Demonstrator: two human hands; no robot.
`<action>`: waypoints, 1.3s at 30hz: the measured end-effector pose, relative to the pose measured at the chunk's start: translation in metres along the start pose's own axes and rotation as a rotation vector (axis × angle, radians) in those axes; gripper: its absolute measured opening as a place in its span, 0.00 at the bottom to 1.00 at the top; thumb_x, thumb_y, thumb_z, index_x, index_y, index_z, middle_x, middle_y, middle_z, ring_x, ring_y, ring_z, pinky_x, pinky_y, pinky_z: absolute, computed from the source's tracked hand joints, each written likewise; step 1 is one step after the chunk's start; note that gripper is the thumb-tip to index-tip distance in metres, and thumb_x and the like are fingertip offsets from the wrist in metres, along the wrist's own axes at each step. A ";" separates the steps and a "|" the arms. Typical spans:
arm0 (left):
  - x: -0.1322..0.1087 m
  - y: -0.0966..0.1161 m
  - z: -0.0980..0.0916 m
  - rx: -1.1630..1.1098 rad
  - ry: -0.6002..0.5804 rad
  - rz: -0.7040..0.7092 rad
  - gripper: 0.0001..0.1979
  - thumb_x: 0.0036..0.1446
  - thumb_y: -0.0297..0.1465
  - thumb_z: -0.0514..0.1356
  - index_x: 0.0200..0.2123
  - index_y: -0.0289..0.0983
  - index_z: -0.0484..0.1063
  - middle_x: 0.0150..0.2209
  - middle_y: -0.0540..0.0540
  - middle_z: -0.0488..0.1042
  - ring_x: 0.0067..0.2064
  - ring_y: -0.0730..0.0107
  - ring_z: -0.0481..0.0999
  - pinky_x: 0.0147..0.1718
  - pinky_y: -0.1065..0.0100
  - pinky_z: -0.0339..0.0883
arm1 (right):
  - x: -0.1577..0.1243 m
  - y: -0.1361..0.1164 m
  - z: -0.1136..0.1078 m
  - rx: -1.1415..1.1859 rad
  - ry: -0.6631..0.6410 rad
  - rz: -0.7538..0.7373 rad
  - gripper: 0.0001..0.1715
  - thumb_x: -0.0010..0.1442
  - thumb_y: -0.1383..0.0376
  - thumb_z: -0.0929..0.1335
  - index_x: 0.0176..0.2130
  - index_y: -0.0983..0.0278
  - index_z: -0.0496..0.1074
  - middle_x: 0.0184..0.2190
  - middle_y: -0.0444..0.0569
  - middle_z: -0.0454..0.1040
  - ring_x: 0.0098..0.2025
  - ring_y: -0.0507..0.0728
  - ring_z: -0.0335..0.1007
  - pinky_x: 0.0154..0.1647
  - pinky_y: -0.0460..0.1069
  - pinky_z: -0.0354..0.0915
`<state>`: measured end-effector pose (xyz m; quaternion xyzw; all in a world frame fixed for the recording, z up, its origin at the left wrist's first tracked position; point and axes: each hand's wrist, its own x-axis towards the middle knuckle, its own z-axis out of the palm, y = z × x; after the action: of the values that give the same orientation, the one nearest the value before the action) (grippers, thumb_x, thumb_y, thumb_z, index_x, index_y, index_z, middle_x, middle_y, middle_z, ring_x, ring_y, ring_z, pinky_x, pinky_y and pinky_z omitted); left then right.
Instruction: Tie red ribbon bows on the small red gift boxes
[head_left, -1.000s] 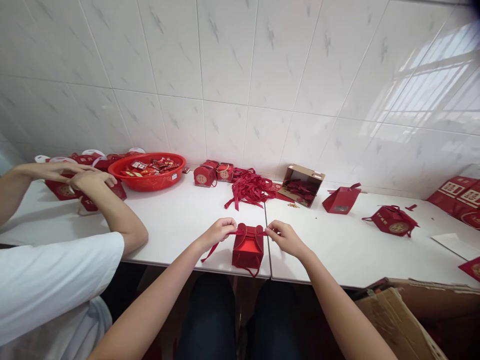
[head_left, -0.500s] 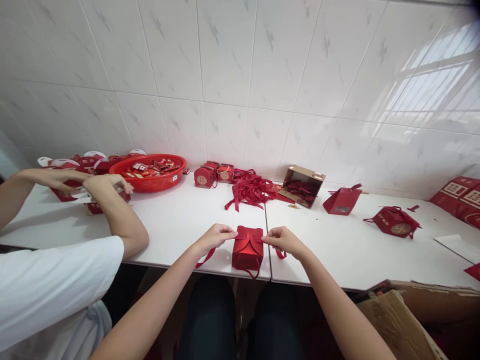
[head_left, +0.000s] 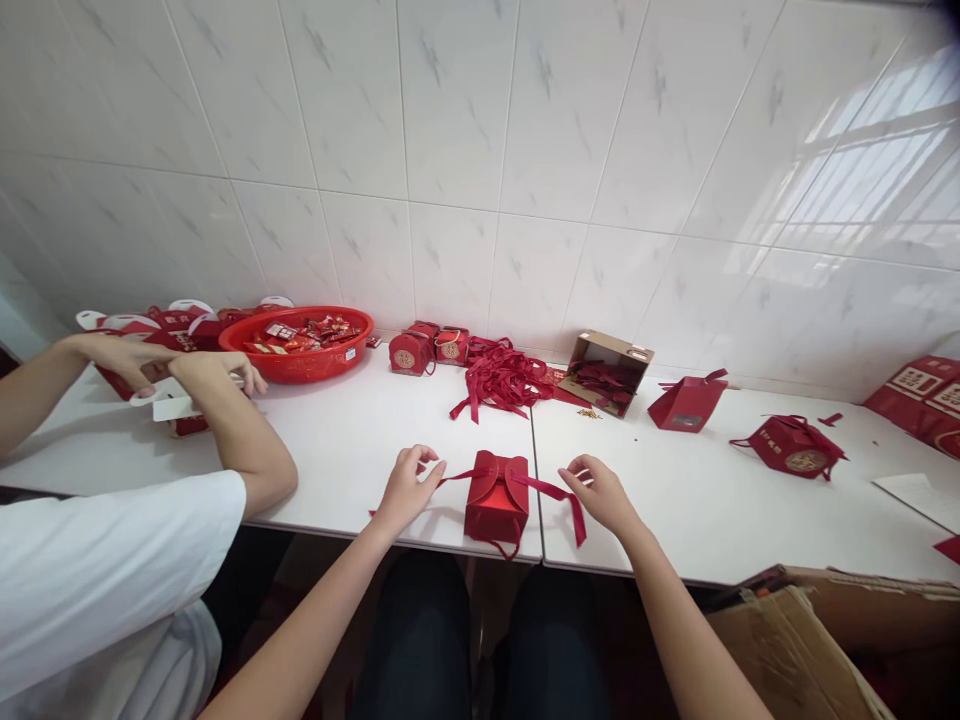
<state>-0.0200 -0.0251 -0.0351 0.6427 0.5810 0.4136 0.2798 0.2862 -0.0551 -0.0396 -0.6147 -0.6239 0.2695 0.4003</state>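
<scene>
A small red gift box point(head_left: 496, 510) with flaps closed over its top stands at the table's front edge between my hands. A dark red ribbon point(head_left: 551, 489) runs through its top and out both sides. On the left, my left hand point(head_left: 409, 490) grips the ribbon, which stretches from the box to its fingertips; a tail shows past the hand. My right hand point(head_left: 596, 488) is off to the right with thumb and fingers apart, beside the ribbon's loose right end, which hangs down onto the table. A red cord handle droops at the box's front.
A heap of red ribbons point(head_left: 501, 382) lies near the wall, beside two finished boxes point(head_left: 411, 352) and an open carton point(head_left: 619, 370). A red basin point(head_left: 322, 368) holds wrapped sweets. At left, a co-worker's hands point(head_left: 214, 375) handle another box. A cardboard box point(head_left: 772, 640) stands front right.
Both hands have moved outward from the box, drawing the ribbon out to each side. The right hand has let its end go, and the flaps now overlap more closely.
</scene>
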 end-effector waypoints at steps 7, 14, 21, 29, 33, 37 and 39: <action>-0.034 0.001 0.000 -0.089 -0.445 -0.092 0.14 0.52 0.42 0.56 0.37 0.41 0.75 0.36 0.45 0.76 0.41 0.57 0.73 0.37 0.66 0.62 | -0.035 -0.009 0.023 0.133 -0.355 0.146 0.20 0.54 0.51 0.65 0.33 0.65 0.75 0.19 0.43 0.67 0.21 0.51 0.61 0.23 0.46 0.58; -0.023 -0.002 0.021 -0.970 -0.128 -0.508 0.17 0.50 0.28 0.59 0.45 0.38 0.71 0.30 0.49 0.70 0.26 0.76 0.68 0.21 0.76 0.57 | -0.038 -0.001 0.066 1.333 0.107 0.441 0.17 0.47 0.66 0.73 0.39 0.59 0.71 0.40 0.45 0.72 0.33 0.48 0.69 0.29 0.43 0.65; -0.013 0.002 0.017 -1.372 0.099 -0.600 0.09 0.56 0.28 0.56 0.36 0.34 0.76 0.27 0.46 0.70 0.26 0.77 0.68 0.21 0.77 0.61 | -0.028 -0.001 0.059 1.668 0.319 0.481 0.09 0.53 0.66 0.70 0.37 0.61 0.72 0.26 0.41 0.70 0.28 0.46 0.69 0.26 0.40 0.66; -0.002 0.029 0.002 -0.876 0.293 -0.132 0.19 0.47 0.39 0.65 0.41 0.35 0.76 0.40 0.44 0.73 0.33 0.75 0.67 0.26 0.76 0.60 | -0.018 -0.023 0.029 1.165 0.510 0.229 0.11 0.48 0.60 0.73 0.34 0.61 0.72 0.27 0.41 0.71 0.28 0.48 0.68 0.31 0.45 0.66; 0.010 0.053 -0.011 -0.637 0.273 0.040 0.20 0.48 0.40 0.64 0.43 0.35 0.74 0.38 0.44 0.74 0.32 0.73 0.68 0.28 0.74 0.61 | -0.006 -0.048 0.009 0.783 0.560 -0.006 0.15 0.50 0.55 0.71 0.33 0.64 0.72 0.32 0.49 0.73 0.33 0.54 0.69 0.32 0.48 0.65; 0.021 0.085 -0.022 -0.517 0.215 0.203 0.17 0.49 0.40 0.63 0.39 0.34 0.75 0.35 0.44 0.76 0.34 0.70 0.72 0.31 0.72 0.64 | 0.005 -0.084 -0.008 0.627 0.509 -0.206 0.15 0.52 0.55 0.69 0.31 0.65 0.72 0.27 0.47 0.71 0.30 0.53 0.67 0.33 0.48 0.64; 0.025 0.100 -0.024 -0.495 0.171 0.252 0.16 0.48 0.39 0.64 0.36 0.34 0.76 0.33 0.44 0.77 0.34 0.68 0.73 0.32 0.70 0.65 | 0.010 -0.103 -0.012 0.609 0.440 -0.290 0.13 0.53 0.56 0.69 0.31 0.64 0.72 0.28 0.46 0.72 0.32 0.53 0.68 0.35 0.49 0.64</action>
<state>0.0107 -0.0202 0.0667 0.5848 0.3995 0.6270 0.3246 0.2406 -0.0572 0.0536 -0.4164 -0.4953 0.2447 0.7221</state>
